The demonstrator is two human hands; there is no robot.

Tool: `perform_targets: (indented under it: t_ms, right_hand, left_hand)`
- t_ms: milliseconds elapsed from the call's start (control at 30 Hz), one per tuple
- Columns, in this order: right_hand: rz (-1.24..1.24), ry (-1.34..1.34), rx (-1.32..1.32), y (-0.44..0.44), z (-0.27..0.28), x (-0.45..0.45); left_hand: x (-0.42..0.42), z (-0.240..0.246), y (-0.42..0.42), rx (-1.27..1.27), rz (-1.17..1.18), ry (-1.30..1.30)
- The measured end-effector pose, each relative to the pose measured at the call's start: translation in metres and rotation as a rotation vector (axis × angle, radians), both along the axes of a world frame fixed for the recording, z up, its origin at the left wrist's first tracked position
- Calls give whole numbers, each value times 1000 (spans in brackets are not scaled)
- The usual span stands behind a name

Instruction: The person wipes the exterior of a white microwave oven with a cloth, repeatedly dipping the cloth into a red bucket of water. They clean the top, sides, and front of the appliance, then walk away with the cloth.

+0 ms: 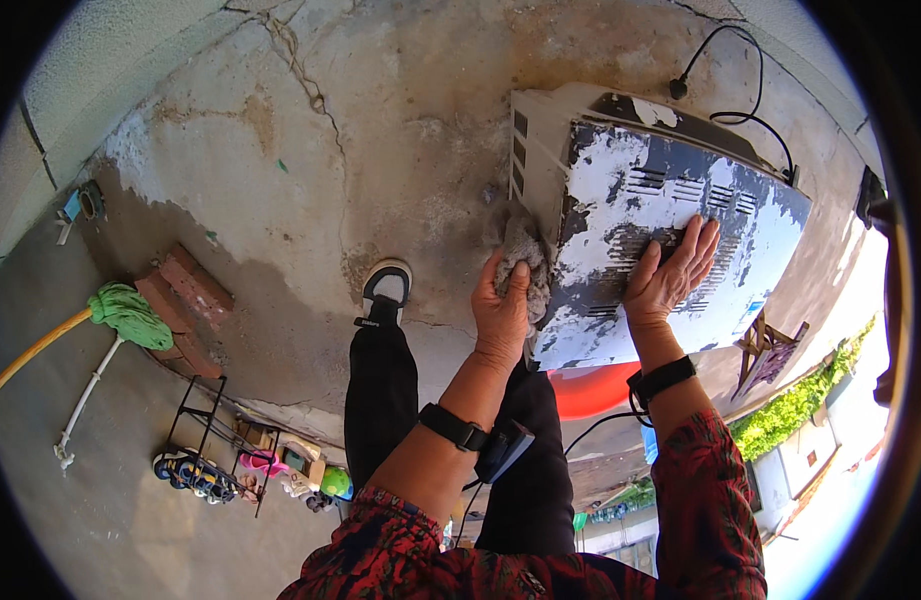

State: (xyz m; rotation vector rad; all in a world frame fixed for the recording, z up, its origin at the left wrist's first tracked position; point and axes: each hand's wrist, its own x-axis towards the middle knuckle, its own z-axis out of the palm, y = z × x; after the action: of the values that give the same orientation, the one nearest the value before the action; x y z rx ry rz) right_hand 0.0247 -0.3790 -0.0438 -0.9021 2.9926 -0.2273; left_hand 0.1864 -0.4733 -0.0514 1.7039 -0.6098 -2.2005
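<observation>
My left hand grips a wad of dirty grey cloth against the lower left edge of a boxy appliance. My right hand lies on the appliance's vented panel, fingers slightly spread and nothing in its grasp. Dark flaking patches cover much of the panel's white surface, around slots and a round grille. The side nearer my left hand is pale and dusty, with more vents. A black power cord with a plug runs from the appliance's far end.
Stained, cracked concrete surrounds the appliance. A red basin shows behind its near edge. To the left are bricks, a green mop head and a black shoe rack. A small wooden stool stands at the right.
</observation>
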Motion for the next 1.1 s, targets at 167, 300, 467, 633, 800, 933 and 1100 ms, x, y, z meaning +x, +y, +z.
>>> perform_targets:
  t_ms: [167,300,467,633,800,933,1100]
  right_hand:
    - [64,78,-8,1,-4,-2]
    - [111,112,-23,3,-6,-4]
    - [132,138,-48,7,-11,-7]
    - [144,91,-59,11,-12,-10]
    - [147,61,-90,13,-14,-11]
    - [144,94,-75,11,-15,-12]
    - [125,118,-35,9,-12,-9]
  left_hand:
    - [46,9,43,102,-76,-156]
    - [69,-12,75,385,203,-223]
    - [64,-84,79,411,179,-161]
    - [54,-136,53,324,-123,-161]
    - [56,-98,42,7,-444,-195]
    - [57,-15,35,-75,-385,-58]
    - [28,24,9,-207,-308,23]
